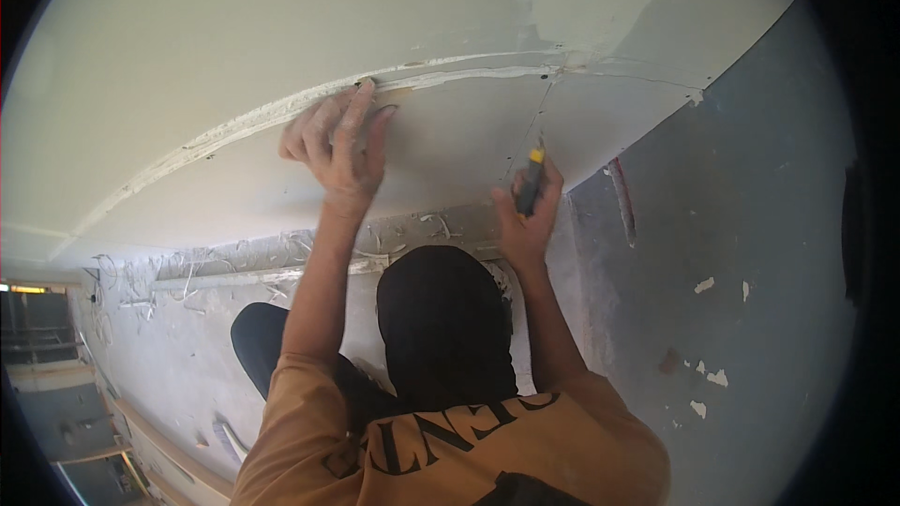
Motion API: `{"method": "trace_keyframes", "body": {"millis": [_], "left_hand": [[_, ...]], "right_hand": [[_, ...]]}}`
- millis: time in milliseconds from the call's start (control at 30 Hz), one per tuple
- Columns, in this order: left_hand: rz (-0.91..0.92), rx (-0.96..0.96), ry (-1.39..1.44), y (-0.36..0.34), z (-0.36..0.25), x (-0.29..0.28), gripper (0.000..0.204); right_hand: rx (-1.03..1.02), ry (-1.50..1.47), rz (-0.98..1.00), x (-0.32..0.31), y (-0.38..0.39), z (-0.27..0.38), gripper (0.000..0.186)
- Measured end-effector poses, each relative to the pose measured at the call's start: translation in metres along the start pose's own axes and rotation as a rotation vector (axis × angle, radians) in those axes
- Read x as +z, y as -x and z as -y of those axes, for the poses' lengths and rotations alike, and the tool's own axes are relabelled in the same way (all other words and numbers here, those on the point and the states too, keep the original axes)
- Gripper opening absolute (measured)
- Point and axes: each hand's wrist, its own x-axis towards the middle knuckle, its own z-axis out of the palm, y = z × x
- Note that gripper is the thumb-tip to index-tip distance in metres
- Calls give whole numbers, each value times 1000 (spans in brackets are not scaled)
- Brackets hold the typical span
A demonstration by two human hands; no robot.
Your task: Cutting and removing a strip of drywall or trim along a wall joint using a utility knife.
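Observation:
Along the pale board surface (441, 145) runs a long seam with ragged white filler (239, 122), bowed in this view. My left hand (339, 141) rests its bent fingertips on the lower edge of that seam. Its thumb stands apart, and I see nothing in its grip. To the right, my right hand (534, 211) is closed round a utility knife (532, 183) with a dark grey body and a yellow end. The knife points up toward a thin crack (537, 112) that meets the seam. Whether the tip touches the board, I cannot tell.
A black cloth-covered shape (445, 323) fills the middle below my hands, above an orange shirt (450, 454). Loose wires (197, 276) and a pale strip (253, 276) run along the rough grey edge. A grey wall (750, 225) with flaked patches bounds the right.

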Motion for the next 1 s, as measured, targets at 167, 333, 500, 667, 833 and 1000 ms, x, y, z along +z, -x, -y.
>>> {"method": "trace_keyframes", "body": {"millis": [167,333,500,667,833,1000], "left_hand": [[16,219,90,-33,19,-2,39],[84,236,65,-45,20,-2,28],[-13,142,147,-43,30,-25,21],[322,247,175,12,28,-58,41],[327,166,374,29,1,-46,56],[231,31,506,45,1,-28,75]], "right_hand": [[236,165,277,-69,38,-2,34],[467,-86,312,-71,67,0,26],[719,-181,232,-63,59,12,23],[229,18,195,-6,31,19,28],[-519,464,268,54,-12,30,62],[-602,551,180,80,-28,32,64]]}}
